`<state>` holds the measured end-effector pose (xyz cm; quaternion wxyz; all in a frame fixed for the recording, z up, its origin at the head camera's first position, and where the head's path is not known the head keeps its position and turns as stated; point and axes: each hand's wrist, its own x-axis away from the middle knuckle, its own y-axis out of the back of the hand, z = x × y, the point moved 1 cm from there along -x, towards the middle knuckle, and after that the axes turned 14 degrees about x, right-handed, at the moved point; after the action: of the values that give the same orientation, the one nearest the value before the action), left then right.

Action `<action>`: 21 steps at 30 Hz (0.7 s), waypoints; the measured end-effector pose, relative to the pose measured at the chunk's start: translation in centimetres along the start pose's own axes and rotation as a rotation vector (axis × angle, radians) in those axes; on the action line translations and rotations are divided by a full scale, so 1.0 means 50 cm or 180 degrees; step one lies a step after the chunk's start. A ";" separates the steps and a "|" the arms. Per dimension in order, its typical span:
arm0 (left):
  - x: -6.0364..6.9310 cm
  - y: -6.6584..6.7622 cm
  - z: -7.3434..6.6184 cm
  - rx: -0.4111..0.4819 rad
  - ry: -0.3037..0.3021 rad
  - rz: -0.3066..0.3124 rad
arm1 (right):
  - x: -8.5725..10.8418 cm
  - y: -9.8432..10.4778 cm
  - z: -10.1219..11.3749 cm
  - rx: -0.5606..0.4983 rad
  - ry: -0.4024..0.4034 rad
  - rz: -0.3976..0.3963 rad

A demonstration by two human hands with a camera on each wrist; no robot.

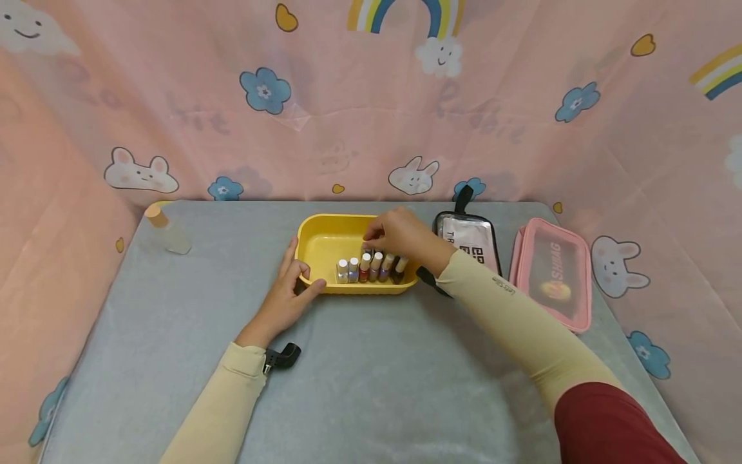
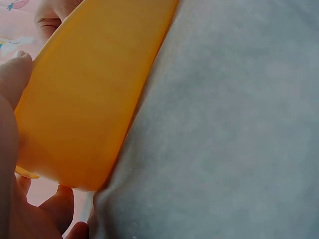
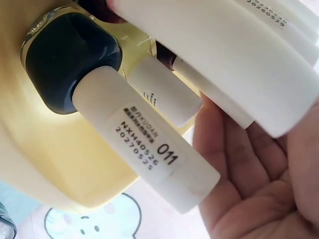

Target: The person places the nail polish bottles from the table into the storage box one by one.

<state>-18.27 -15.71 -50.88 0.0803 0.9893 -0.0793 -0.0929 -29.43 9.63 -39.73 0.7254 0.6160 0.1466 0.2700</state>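
Observation:
A yellow plastic basin point(image 1: 324, 219) stands near the back of the table, a row of small nail polish bottles with pale caps point(image 1: 365, 267) upright along its front side. My left hand point(image 1: 288, 287) grips the basin's left end, thumb on the front rim and fingers round the side. Over the basin's back half, my right hand point(image 1: 400, 238) pinches a nail polish bottle, mostly hidden under the fingers. The right wrist view shows a dark bottle with a white cap marked 011 point(image 3: 144, 139) close by, with curled fingers point(image 3: 249, 164) behind other caps.
Right of the basin lies a clear pouch with black trim point(image 1: 469, 235). Beyond it is a pink mesh-topped case point(image 1: 553, 274). A frosted bottle with a wood-coloured cap point(image 1: 171, 231) stands at the far left. A pink patterned curtain point(image 1: 348, 129) hangs behind the grey table point(image 1: 371, 386).

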 end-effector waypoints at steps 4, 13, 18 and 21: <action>-0.003 0.000 -0.002 -0.0015 0.0002 0.0011 | -0.005 -0.005 0.000 0.0056 -0.0016 0.0084; -0.005 -0.005 -0.003 -0.0021 0.0021 0.0032 | -0.012 -0.013 -0.002 0.0115 -0.0057 0.0190; -0.011 -0.006 0.001 -0.0003 0.0045 0.0027 | -0.012 -0.008 -0.004 0.0105 0.0049 0.0180; -0.010 -0.006 0.004 -0.0004 0.0079 0.0047 | -0.007 0.000 -0.007 0.0031 0.0071 0.0228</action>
<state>-18.74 -15.38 -51.02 0.0827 0.9897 -0.0856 -0.0801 -29.91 9.68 -39.84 0.7105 0.6213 0.1338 0.3020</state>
